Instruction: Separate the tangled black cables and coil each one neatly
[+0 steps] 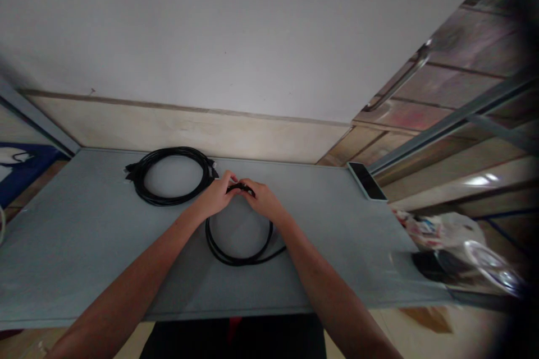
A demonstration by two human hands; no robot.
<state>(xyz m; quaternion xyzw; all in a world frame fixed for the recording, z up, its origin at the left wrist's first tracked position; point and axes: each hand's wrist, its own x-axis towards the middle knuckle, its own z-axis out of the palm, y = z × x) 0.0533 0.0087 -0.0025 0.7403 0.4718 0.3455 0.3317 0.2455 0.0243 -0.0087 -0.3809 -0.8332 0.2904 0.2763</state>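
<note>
A black cable [236,262] lies in a loose loop on the grey table, its far side raised between my two hands. My left hand [218,195] is closed on the cable at the upper left of the loop. Close beside it, my right hand [261,199] also pinches the cable, the fingertips of both hands nearly meeting. One stretch of cable runs off under my right forearm. To the left rests a second black cable [145,188], wound in a thicker coil, with plugs at its left and right sides. My fingers partly hide the held section.
The grey table [84,247] stands against a white wall with a beige lower band. A phone [367,182] lies at its far right corner. Near the right edge stands a clear container [471,269] with a dark part, blurred. Metal posts rise at both back corners.
</note>
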